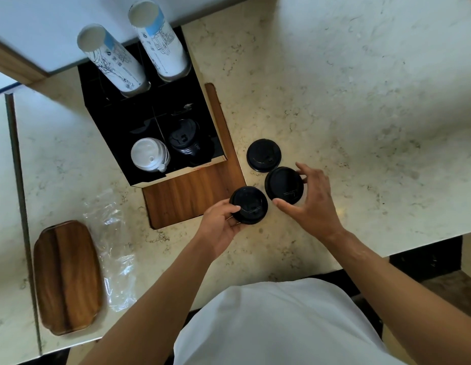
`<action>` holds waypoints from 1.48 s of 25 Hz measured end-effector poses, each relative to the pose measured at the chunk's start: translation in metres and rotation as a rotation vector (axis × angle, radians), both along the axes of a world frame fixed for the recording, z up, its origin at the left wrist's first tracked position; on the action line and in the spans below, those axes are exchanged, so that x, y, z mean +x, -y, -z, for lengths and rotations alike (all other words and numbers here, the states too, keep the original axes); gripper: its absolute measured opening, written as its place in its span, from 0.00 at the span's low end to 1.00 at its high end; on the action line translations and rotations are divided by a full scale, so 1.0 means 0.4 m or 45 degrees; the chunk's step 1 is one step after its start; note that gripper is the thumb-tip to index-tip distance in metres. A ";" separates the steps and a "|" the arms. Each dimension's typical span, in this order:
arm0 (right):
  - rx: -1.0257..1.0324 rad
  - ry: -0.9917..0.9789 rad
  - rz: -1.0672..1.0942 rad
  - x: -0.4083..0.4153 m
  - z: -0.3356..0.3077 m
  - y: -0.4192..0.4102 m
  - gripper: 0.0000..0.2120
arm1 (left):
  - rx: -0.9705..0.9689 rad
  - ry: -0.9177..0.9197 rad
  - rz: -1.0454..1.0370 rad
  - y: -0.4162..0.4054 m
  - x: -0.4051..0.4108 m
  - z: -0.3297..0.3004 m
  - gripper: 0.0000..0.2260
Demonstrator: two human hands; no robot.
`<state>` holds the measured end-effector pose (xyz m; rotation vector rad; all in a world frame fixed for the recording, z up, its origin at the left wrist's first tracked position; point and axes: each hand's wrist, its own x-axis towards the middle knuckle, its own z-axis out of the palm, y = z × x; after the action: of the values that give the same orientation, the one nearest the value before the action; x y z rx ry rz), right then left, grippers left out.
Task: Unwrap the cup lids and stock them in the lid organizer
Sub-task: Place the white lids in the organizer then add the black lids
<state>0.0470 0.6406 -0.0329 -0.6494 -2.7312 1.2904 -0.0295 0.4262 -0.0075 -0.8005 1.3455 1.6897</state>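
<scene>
both grips pinch round black lids (248, 205)

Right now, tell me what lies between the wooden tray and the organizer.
Head view: an empty clear plastic wrapper lies on the counter between the tray and the organizer.

I see my left hand (223, 219) holding a black lid (248, 205) by its edge, just above the corner of the wooden board (187, 196). My right hand (312, 198) holds a second black lid (284, 185) with curled fingers. A third black lid (263, 155) lies flat on the table (360, 101), just beside the second one. The black organizer (150, 122) stands on the board; one front compartment holds white lids (149, 154), the other holds stacked black lids (185, 140). Two paper cup stacks (160, 40) stand at its back. An empty plastic wrap (115, 246) lies beside a wooden tray (67, 277).
</scene>
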 end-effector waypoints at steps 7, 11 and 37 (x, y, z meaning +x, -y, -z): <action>-0.050 -0.084 -0.228 0.027 -0.079 0.164 0.42 | 0.122 -0.011 -0.021 0.071 0.051 -0.036 0.14; -0.069 -0.085 -0.262 0.040 -0.093 0.243 0.42 | 0.207 0.040 -0.109 0.124 0.083 -0.042 0.16; -0.129 0.048 -0.439 -0.119 -0.018 0.265 0.43 | -0.018 0.007 -0.212 0.122 -0.065 0.006 0.18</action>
<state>-0.0005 0.5344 -0.0256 -0.2125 -2.9172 1.5029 -0.0556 0.3772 -0.0099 -0.9470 1.3185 1.8059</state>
